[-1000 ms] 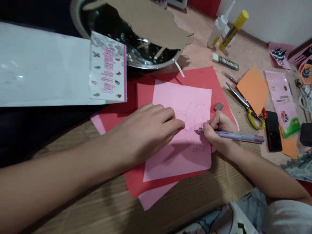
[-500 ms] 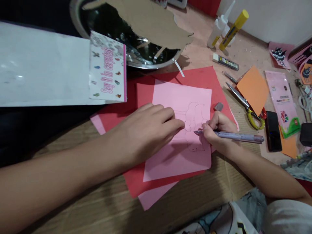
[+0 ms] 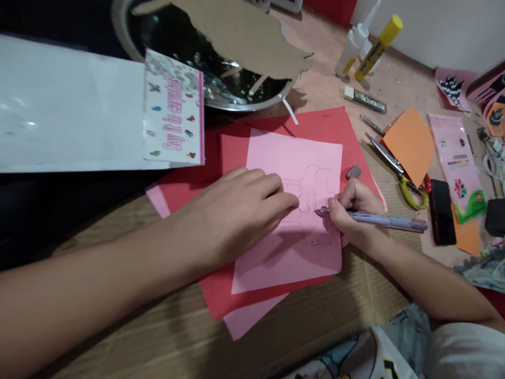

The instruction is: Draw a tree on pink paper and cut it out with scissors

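Observation:
My right hand grips a slim purple-grey pen, its tip on or just over a pink sheet of paper. Thin curved outlines, some cloud-like and some straight, are drawn on that sheet. Resting across the sheet's left part, my left hand lies palm down with nothing seen in it, its fingers loosely bent, and it covers some of the drawing. Beneath the sheet is red paper, with another pink piece poking out below. A small grey eraser sits just above my right hand.
At upper left are a metal bowl partly covered by torn cardboard, and a white packet. Scissors, orange paper, a black phone-like object, a pink packet and a yellow glue tube lie or stand to the right.
The pen's tip has shifted very slightly upward in the picture. My left hand and the papers stay where they were.

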Demonstrator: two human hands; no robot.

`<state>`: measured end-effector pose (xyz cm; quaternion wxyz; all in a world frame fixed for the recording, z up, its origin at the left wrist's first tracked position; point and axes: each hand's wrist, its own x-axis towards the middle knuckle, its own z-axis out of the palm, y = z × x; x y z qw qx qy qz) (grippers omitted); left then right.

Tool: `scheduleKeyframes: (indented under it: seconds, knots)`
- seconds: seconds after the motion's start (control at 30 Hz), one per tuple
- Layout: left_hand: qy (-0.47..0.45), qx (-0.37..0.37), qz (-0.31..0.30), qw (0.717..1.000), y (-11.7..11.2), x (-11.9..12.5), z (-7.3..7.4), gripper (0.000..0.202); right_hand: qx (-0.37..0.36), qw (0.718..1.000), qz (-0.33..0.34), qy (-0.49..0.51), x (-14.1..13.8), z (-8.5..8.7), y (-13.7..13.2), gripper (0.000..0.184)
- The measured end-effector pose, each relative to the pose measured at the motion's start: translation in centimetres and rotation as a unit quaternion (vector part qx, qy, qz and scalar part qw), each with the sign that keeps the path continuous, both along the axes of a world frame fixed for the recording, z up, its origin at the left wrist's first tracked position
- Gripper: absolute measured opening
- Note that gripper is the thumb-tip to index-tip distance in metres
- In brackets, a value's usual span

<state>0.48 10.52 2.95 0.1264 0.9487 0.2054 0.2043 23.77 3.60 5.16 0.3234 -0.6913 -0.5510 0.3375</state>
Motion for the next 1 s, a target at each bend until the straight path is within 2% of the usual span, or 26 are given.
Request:
scheduleKeyframes:
  seconds: [0.23, 0.5, 0.73, 1.0]
  knots:
    - [-0.001, 0.003, 0.004, 1.000, -0.04, -0.01, 0.09, 0.043, -0.016, 1.000, 0.018, 0.005, 0.44, -0.61, -0.30, 0.034]
    - [0.004, 0.007, 0.007, 1.000, 0.05, 0.08, 0.10, 0.044, -0.020, 1.000, 0.007, 0.010, 0.13, -0.29, -0.18, 0.032]
    - [0.011, 0.004, 0.005, 1.000, 0.00, -0.05, 0.21, 0.042, -0.026, 0.999, 0.041, 0.023, 0.73, -0.46, -0.33, 0.034]
    - [0.018, -0.006, 0.003, 1.000, -0.07, -0.15, 0.02, 0.036, -0.031, 0.999, 0.022, 0.022, 0.41, -0.32, -0.25, 0.033]
